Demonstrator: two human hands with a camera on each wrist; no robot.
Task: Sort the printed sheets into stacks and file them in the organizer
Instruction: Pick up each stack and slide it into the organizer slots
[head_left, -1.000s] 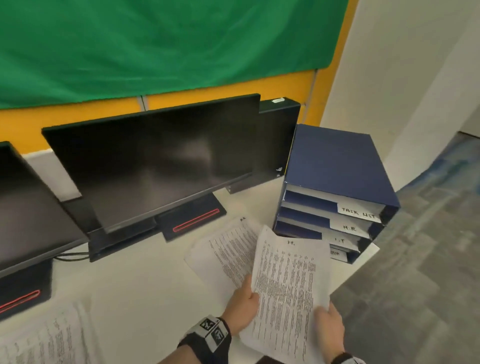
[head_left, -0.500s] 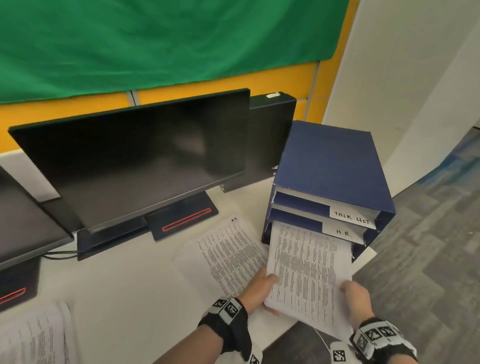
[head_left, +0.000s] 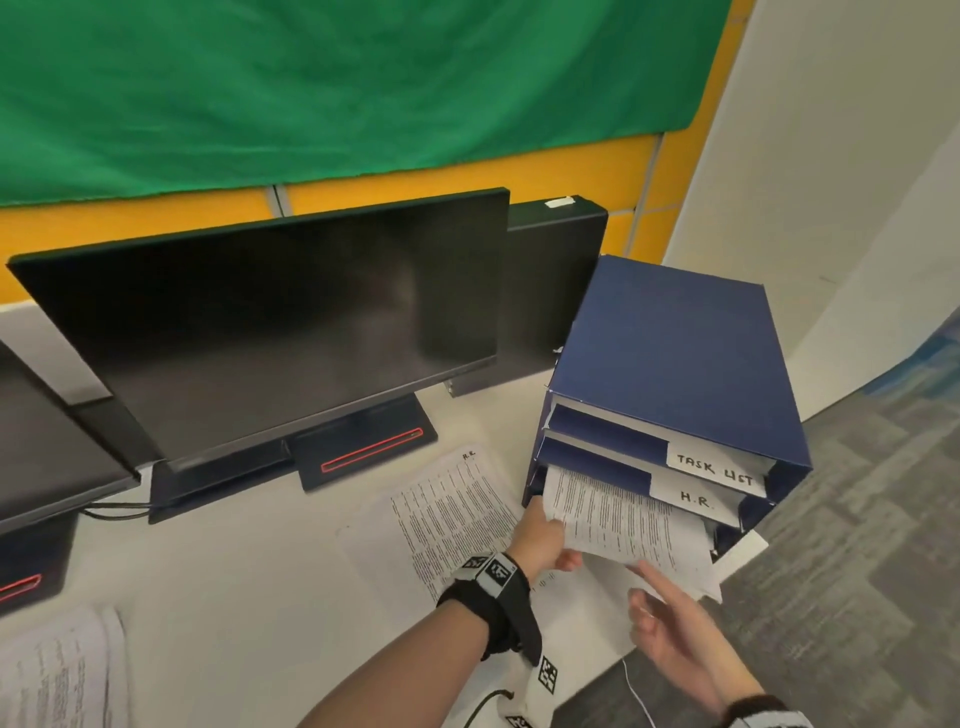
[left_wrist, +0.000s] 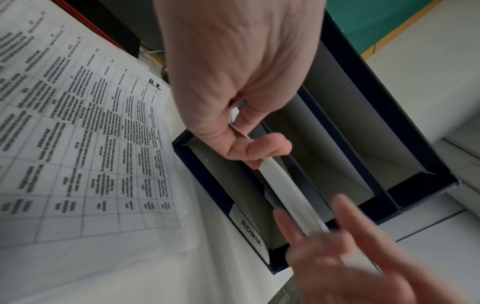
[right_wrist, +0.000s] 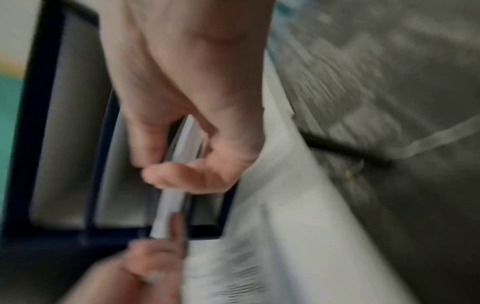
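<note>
A blue organizer (head_left: 675, 353) stands at the desk's right end, its upper trays labelled TASK LIST and H.R. A stack of printed sheets (head_left: 623, 525) lies partly inside the slot just below the H.R. tray, its near half sticking out. My left hand (head_left: 540, 535) pinches the stack's left edge (left_wrist: 280, 185) at the slot mouth, above the ADMIN label (left_wrist: 252, 232). My right hand (head_left: 670, 623) hovers at the stack's near edge with straight, spread fingers (left_wrist: 337, 236), its index tip at the paper. The right wrist view is blurred.
A sheet pile marked H.R. (head_left: 452, 509) lies on the white desk (head_left: 234, 597) left of the organizer. Another pile (head_left: 57, 670) lies at the lower left. Black monitors (head_left: 270, 322) stand behind. Grey carpet (head_left: 857, 519) lies beyond the desk's right edge.
Both hands carried the stack from above the desk to the organizer and slid it into the slot. My right hand has since let go of the right edge and opened.
</note>
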